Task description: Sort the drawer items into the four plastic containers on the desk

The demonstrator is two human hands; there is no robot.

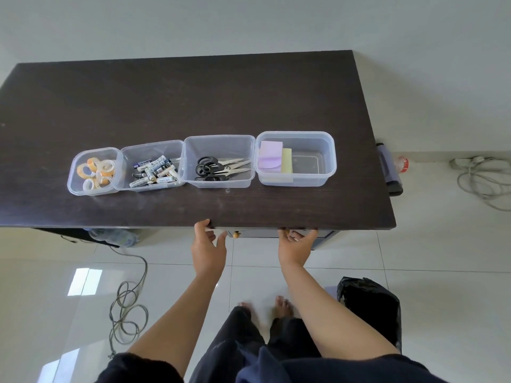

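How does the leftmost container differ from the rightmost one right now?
The leftmost container holds tape rolls; the rightmost container holds purple and yellow sticky notes. The leftmost looks smaller and is covered across its floor; the rightmost looks larger, its right half bare. Both are clear plastic, lidless, in one row on the dark desk.

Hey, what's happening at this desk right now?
A person stands at a dark desk, both hands at the drawer under its front edge: the left hand by the round knob, the right hand further along. The drawer looks nearly shut. On the desk, four clear containers sit in a row, holding tape rolls, batteries, scissors and sticky notes. Sorting appears mostly done.
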